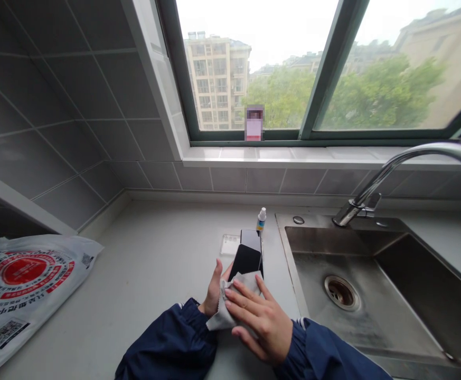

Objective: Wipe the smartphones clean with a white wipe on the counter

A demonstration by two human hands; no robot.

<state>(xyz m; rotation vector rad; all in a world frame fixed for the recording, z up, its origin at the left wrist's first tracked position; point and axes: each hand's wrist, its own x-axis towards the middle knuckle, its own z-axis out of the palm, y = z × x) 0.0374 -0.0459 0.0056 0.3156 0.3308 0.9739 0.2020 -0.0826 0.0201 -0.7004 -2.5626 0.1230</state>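
Observation:
My left hand (213,289) holds a black phone (245,259) from underneath, tilted up off the grey countertop (151,274). My right hand (259,319) lies over the phone's near end, fingers pressed flat on a white cleaning cloth (230,306) that covers the lower screen. A second dark slab (251,238) lies on the counter just behind the phone. A small white dropper bottle (261,219) with a blue and yellow label stands beyond it. A clear flat case or packet (229,245) lies to the left of the slab.
A steel sink (373,285) with a drain (341,292) sits to the right, under a curved tap (396,169). A white plastic bag (20,285) with red print lies at the left. Grey tiled walls and a window sill (293,155) run behind.

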